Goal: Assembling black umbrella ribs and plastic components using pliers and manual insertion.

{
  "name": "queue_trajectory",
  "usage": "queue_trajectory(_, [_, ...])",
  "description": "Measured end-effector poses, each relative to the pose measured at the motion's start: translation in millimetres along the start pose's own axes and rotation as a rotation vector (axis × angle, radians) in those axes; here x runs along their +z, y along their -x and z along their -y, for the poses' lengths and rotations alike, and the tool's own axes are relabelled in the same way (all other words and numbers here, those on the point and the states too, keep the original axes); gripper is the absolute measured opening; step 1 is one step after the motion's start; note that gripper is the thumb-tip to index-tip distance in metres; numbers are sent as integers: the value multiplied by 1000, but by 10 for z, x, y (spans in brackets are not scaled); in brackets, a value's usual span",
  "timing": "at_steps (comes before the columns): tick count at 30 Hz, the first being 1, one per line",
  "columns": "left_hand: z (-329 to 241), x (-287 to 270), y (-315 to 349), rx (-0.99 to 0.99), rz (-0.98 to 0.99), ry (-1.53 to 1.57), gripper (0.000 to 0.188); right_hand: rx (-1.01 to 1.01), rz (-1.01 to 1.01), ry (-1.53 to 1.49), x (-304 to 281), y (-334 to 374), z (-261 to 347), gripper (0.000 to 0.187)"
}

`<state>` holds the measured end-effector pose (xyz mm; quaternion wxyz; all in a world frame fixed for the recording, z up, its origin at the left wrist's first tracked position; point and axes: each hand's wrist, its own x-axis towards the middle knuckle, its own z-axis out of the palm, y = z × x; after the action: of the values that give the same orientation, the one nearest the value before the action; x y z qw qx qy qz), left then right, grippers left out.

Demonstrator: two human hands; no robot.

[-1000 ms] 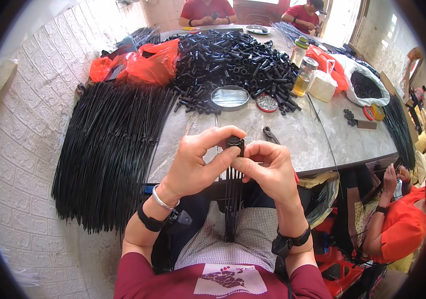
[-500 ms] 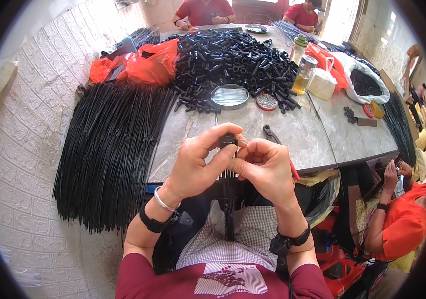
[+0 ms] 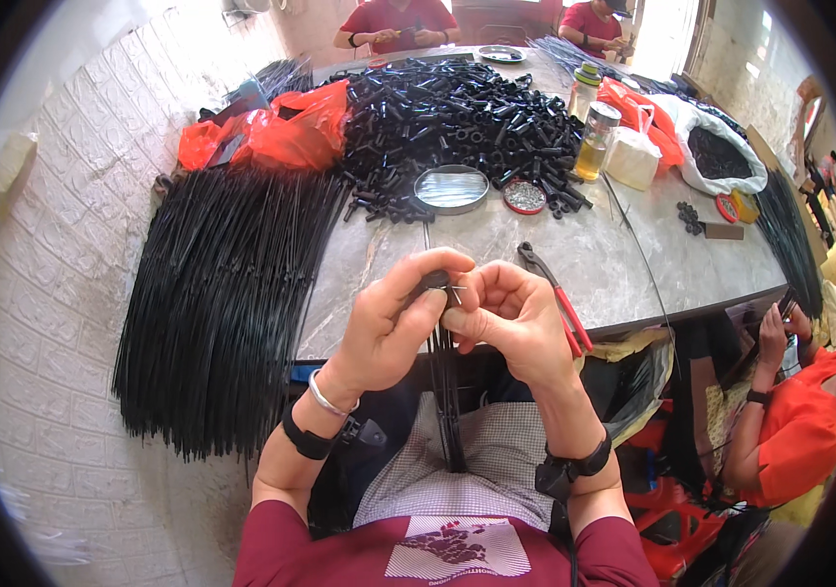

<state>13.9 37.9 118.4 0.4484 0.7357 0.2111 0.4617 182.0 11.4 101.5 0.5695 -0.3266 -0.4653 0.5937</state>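
Observation:
Thin black rods, like umbrella ribs, hang in a bundle [image 3: 446, 411] down over my checked apron, gathered at a round black hub [image 3: 435, 281]. My left hand [image 3: 384, 323] is closed around the hub, thumb and forefinger at its top. Close against it, my right hand [image 3: 516, 318] pinches a thin silvery wire [image 3: 457, 292] that sticks out beside the hub. The fingers partly hide where wire and hub meet. Cutting pliers [image 3: 560, 298] with red handles lie on the table just beyond my right hand.
Many black rods [image 3: 222, 323] hang over the table's left edge. Behind stand a heap of black tubes [image 3: 457, 112], a round dish of wires [image 3: 450, 203], a red dish of metal bits [image 3: 524, 199] and a glass bottle [image 3: 595, 147]. A person in orange [image 3: 799, 430] works at right.
My hands have shifted slightly, and the hub has tilted. The wire now shows crossing ends near the hub. More of the pliers' red handles is visible.

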Motion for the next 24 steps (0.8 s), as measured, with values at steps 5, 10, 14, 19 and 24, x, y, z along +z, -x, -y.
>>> queue_trajectory(5, [116, -59, 14, 29, 84, 176, 34, -5, 23, -106, 6, 30, -67, 25])
queue_trajectory(10, [208, 30, 23, 56, 61, 499, 40, -129, -98, 48, 129, 145, -175, 27])
queue_trajectory(14, [129, 119, 42, 1, 21, 610, 46, -217, -174, 136, 147, 263, -292, 43])
queue_trajectory(19, [-39, 178, 54, -30, 138, 655, 46, -509, -133, 316, 156, 351, -167, 65])
queue_trajectory(24, [28, 267, 85, -86, 59, 580, 47, -330, -187, 177, 147, 324, 10, 44])
